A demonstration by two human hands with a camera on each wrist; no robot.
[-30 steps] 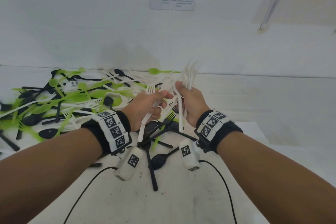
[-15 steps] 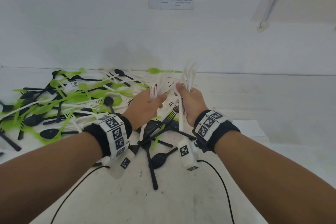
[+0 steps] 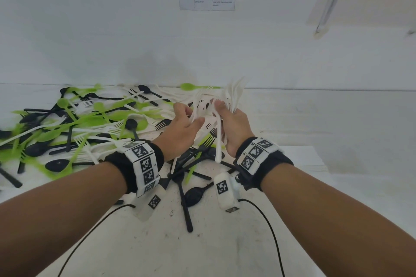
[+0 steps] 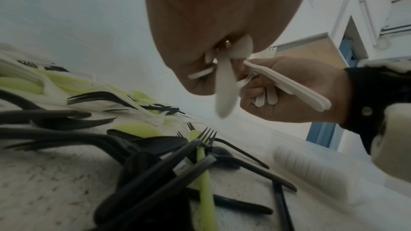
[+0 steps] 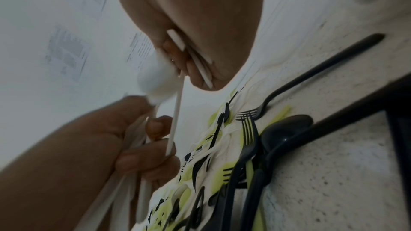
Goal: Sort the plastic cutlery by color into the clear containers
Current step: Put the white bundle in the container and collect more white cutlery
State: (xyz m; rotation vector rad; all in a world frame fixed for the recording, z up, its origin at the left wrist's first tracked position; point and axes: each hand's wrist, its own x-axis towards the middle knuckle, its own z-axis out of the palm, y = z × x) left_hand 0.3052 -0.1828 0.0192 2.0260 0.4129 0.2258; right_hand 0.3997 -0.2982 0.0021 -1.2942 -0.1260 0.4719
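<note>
Head view: both hands met above the white table (image 3: 225, 243), left hand (image 3: 180, 129) pinching thin white forks (image 3: 199, 108) & right hand (image 3: 234, 123) clenched round a fanned bundle of white cutlery (image 3: 234, 93), w/ the glossy green/black/white pile (image 3: 74, 126) left of the hands. Left wrist: smooth flat white handles (image 4: 224, 83) poked from the curled left fingers, matte black forks (image 4: 173, 154) below on the speckled top. Right wrist: right fingers (image 5: 198, 66) wrapped slim white sticks (image 5: 200, 62).

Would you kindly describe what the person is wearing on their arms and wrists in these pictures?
Both forearms are bare, with no sleeves. Each wrist carries a black fabric band: the left wristband and the right wristband are both wrapped in white blocks printed with black square code markers. A small white camera unit, also marked with a code, hangs beneath each wrist, and a thin black cable trails from each toward the person.
</note>
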